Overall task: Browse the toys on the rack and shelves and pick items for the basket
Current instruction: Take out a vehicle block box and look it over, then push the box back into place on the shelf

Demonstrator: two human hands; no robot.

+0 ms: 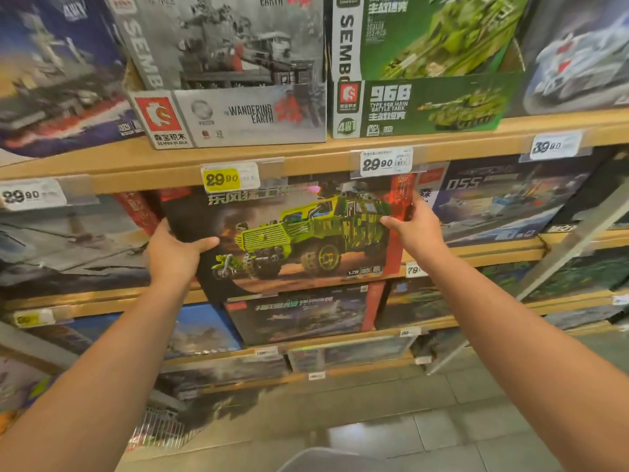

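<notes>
- The left hand (175, 252) grips the left edge of the green truck box (292, 233), thumb over the front; its other fingers are hidden behind the box.
- The right hand (413, 226) clamps the box's right edge, fingers likewise out of sight.
- The box sits tilted at the second shelf (306, 158), its top edge tucked under the yellow price tag (221, 179).
- A grey rim (320, 459) at the bottom edge is cut off, too little to identify.
- Lower boxes are blurred.

Truck box (299, 233): held at both side edges by left hand (173, 253) and right hand (417, 229), thumbs across its front, before the shelf (306, 158).
</notes>
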